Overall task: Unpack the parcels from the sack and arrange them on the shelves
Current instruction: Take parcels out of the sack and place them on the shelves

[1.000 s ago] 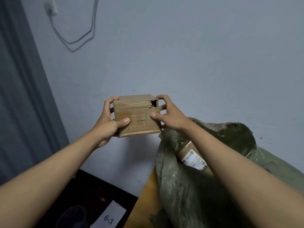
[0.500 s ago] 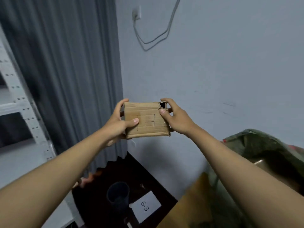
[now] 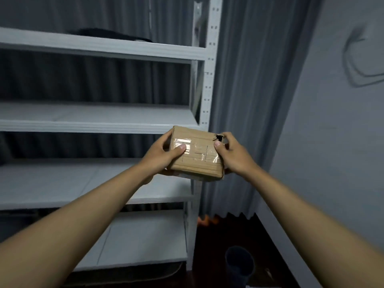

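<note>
Two hands on one taped cardboard box (image 3: pixel 196 154) | left hand (image 3: pixel 161 154) grips left end | right hand (image 3: pixel 233 155) grips torn right corner | white shelves (image 3: pixel 99 125) just behind

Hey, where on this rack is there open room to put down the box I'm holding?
The white metal shelving rack shows bare boards at the tiers level with and below the taped brown cardboard box. The top tier holds a dark object at its back.

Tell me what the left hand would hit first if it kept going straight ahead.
Probably the white metal shelf unit: the left hand, gripping the taped brown cardboard box, points towards its middle shelf edge, though depth is unclear.
</note>
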